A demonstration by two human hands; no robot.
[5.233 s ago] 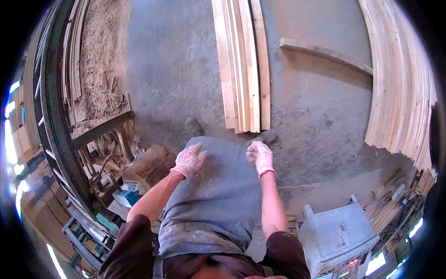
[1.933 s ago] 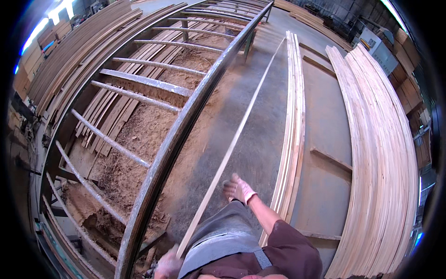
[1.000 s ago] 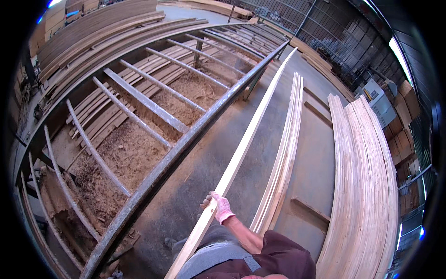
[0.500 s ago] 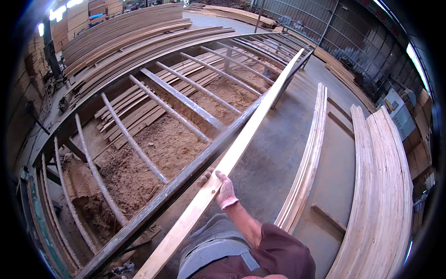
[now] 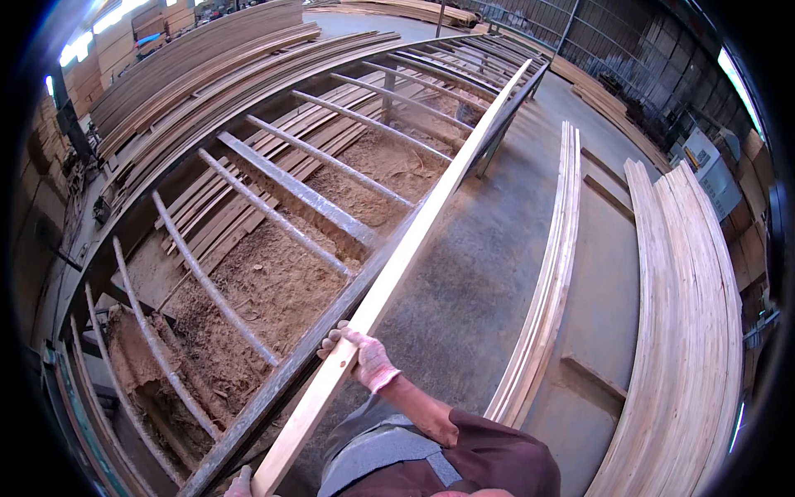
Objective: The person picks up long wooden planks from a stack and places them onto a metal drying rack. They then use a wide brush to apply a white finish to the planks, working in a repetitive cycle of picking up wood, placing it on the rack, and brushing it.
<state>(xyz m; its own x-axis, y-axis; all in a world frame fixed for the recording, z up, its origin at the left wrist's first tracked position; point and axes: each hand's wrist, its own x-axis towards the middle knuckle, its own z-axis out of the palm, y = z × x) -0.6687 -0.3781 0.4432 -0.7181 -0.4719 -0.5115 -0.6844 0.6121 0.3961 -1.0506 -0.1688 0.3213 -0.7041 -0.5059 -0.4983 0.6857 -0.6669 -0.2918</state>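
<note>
I hold a long pale wooden plank [image 5: 414,240] that runs from the lower left up to the far end of a grey metal frame rail [image 5: 364,277]. My right hand [image 5: 360,358], in a pink-white glove, grips the plank near its lower part. My left hand [image 5: 240,483], also gloved, shows only as a sliver at the bottom edge, touching the plank's near end. The plank lies along or just above the rail.
The metal frame [image 5: 281,178] has several crossbars over sawdust and planks. A row of thin boards [image 5: 551,282] lies on the concrete floor to the right, with a wide stack of boards [image 5: 691,315] beyond. More boards [image 5: 207,66] are piled at the far left.
I went from bending over boards on the floor to standing with the plank. Over the last second the plank has swung left onto the frame rail, my right hand moving with it.
</note>
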